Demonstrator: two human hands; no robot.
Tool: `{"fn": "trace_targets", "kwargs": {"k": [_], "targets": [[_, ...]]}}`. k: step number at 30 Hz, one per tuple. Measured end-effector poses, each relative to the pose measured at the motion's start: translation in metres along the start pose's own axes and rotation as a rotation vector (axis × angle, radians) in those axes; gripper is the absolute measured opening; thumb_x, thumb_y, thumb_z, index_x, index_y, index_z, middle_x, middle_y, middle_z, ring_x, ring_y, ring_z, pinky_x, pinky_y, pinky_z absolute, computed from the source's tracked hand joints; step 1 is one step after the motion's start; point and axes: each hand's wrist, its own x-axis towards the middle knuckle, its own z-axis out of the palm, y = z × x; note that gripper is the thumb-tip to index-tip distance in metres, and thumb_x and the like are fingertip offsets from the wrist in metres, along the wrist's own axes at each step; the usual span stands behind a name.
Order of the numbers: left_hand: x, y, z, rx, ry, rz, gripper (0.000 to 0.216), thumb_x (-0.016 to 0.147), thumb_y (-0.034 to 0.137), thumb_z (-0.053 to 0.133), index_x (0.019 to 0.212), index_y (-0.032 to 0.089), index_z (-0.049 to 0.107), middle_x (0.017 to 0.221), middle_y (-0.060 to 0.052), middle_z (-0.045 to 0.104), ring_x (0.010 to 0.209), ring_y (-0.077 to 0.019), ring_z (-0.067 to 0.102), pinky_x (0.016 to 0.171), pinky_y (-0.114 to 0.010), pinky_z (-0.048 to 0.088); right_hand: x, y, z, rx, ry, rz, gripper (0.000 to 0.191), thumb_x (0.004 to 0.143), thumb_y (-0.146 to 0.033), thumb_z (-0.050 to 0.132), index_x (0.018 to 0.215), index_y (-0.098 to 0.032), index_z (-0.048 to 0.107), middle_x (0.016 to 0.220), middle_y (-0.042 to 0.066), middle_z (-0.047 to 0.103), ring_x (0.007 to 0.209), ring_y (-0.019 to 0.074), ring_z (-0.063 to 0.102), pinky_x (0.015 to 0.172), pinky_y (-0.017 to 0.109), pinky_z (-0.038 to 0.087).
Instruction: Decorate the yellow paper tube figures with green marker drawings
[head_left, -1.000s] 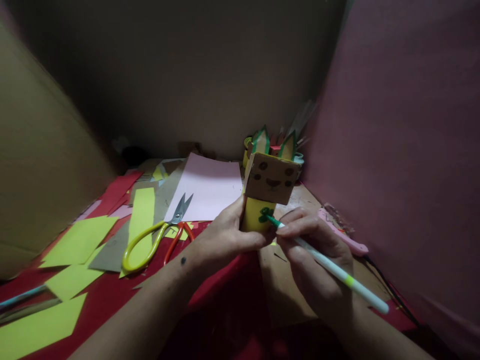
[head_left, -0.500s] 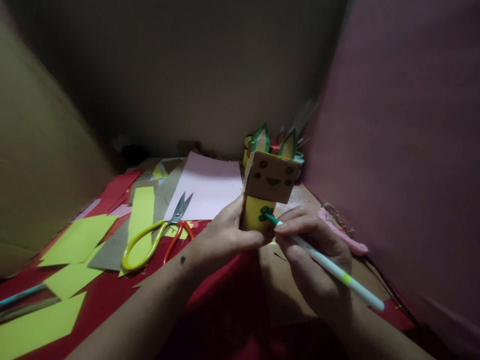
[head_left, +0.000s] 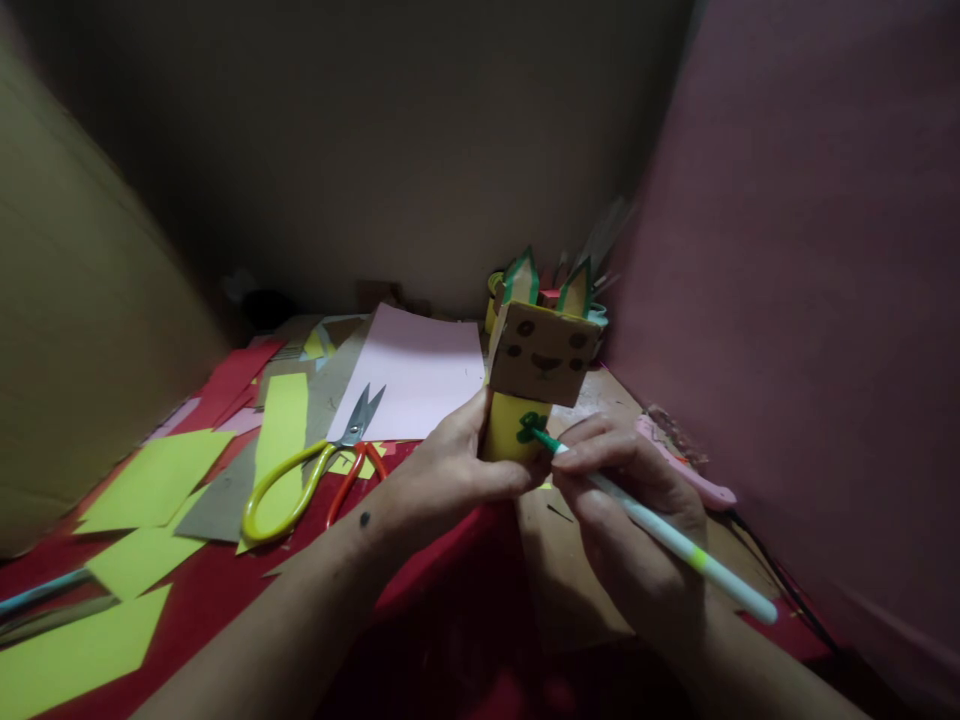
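My left hand (head_left: pixel 469 455) is closed around the yellow body of a cardboard animal figure (head_left: pixel 546 360). The figure has a boxy brown head with a drawn face and two pointed ears edged in green. A green drawn shape (head_left: pixel 531 424) shows on the yellow body. In my right hand (head_left: pixel 634 500) is a white felt-tip marker (head_left: pixel 675 545) with a yellow band, its green tip touching or almost touching the drawn shape. The lower end of the figure is hidden by my left hand.
Scissors (head_left: pixel 352 430) with yellow and red handles lie left of my left arm, among yellow paper pieces (head_left: pixel 161 480). A pink sheet (head_left: pixel 420 365) lies behind. On the right rests a pink glue gun-like tool (head_left: pixel 705 480) with a dark cord.
The marker has shifted slightly right, and the green shape looks a bit more filled in. My left hand and the figure stay in place.
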Motion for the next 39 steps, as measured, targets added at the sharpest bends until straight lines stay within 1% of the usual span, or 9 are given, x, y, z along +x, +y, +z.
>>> {"fn": "trace_targets", "kwargs": {"k": [5, 9, 14, 20, 25, 29, 34, 39], "targets": [[0.0000, -0.0005, -0.0003, 0.008, 0.001, 0.004, 0.043, 0.064, 0.011, 0.078, 0.104, 0.018, 0.064, 0.092, -0.003, 0.066, 0.085, -0.0218, 0.059, 0.073, -0.033, 0.044, -0.0001, 0.0014, 0.0002, -0.005, 0.013, -0.021, 0.018, 0.088, -0.010, 0.066, 0.084, -0.027, 0.071, 0.078, -0.001, 0.058, 0.065, 0.0150, 0.051, 0.058, 0.028, 0.043], [0.0010, -0.0010, -0.0005, -0.006, -0.016, 0.023, 0.042, 0.065, 0.010, 0.079, 0.103, 0.018, 0.064, 0.090, -0.002, 0.067, 0.083, -0.0205, 0.058, 0.071, -0.032, 0.044, 0.0009, 0.0011, -0.0023, -0.011, 0.002, -0.024, 0.020, 0.089, -0.009, 0.065, 0.086, -0.026, 0.073, 0.080, 0.000, 0.059, 0.068, 0.0154, 0.053, 0.060, 0.029, 0.045], [0.0006, -0.0010, -0.0002, -0.031, -0.035, 0.019, 0.041, 0.067, 0.007, 0.077, 0.104, 0.017, 0.063, 0.090, -0.001, 0.067, 0.086, -0.0197, 0.059, 0.075, -0.031, 0.046, 0.0014, 0.0007, -0.0059, -0.024, -0.020, -0.034, 0.022, 0.089, -0.007, 0.065, 0.090, -0.027, 0.074, 0.083, 0.000, 0.061, 0.068, 0.0152, 0.054, 0.060, 0.029, 0.045], [0.0001, -0.0005, -0.0009, -0.011, -0.025, 0.016, 0.043, 0.066, 0.008, 0.077, 0.106, 0.017, 0.063, 0.095, -0.003, 0.068, 0.084, -0.0197, 0.059, 0.073, -0.031, 0.045, -0.0003, 0.0004, -0.0037, -0.008, -0.022, -0.027, 0.021, 0.089, -0.008, 0.065, 0.088, -0.026, 0.074, 0.080, 0.000, 0.060, 0.069, 0.0157, 0.053, 0.060, 0.029, 0.044], [0.0007, -0.0012, -0.0008, -0.016, -0.044, 0.025, 0.042, 0.068, 0.009, 0.078, 0.105, 0.016, 0.062, 0.092, -0.002, 0.066, 0.086, -0.0192, 0.059, 0.075, -0.031, 0.046, 0.0019, 0.0010, -0.0041, -0.008, -0.026, -0.056, 0.022, 0.090, -0.007, 0.064, 0.090, -0.026, 0.075, 0.082, 0.000, 0.061, 0.069, 0.0152, 0.055, 0.061, 0.029, 0.046], [0.0003, -0.0014, -0.0009, -0.008, -0.043, 0.030, 0.041, 0.069, 0.008, 0.077, 0.107, 0.016, 0.062, 0.093, -0.001, 0.066, 0.087, -0.0178, 0.059, 0.074, -0.029, 0.046, 0.0030, 0.0016, -0.0050, -0.017, -0.015, -0.076, 0.021, 0.089, -0.006, 0.065, 0.090, -0.025, 0.074, 0.083, 0.000, 0.061, 0.072, 0.0155, 0.056, 0.063, 0.030, 0.046], [0.0002, -0.0027, -0.0017, 0.005, -0.038, 0.025, 0.042, 0.069, 0.008, 0.077, 0.107, 0.016, 0.062, 0.092, -0.001, 0.066, 0.088, -0.0183, 0.060, 0.076, -0.029, 0.047, 0.0014, 0.0006, -0.0047, 0.002, -0.052, -0.051, 0.024, 0.089, -0.004, 0.063, 0.090, -0.025, 0.075, 0.085, 0.000, 0.062, 0.074, 0.0150, 0.057, 0.065, 0.029, 0.046], [0.0011, -0.0026, -0.0010, -0.016, -0.047, 0.040, 0.043, 0.069, 0.010, 0.078, 0.108, 0.016, 0.062, 0.092, -0.001, 0.066, 0.088, -0.0183, 0.060, 0.077, -0.030, 0.047, 0.0015, -0.0006, -0.0052, -0.001, -0.018, -0.060, 0.024, 0.089, -0.003, 0.063, 0.091, -0.025, 0.074, 0.085, 0.000, 0.061, 0.074, 0.0153, 0.056, 0.064, 0.029, 0.046]]}}
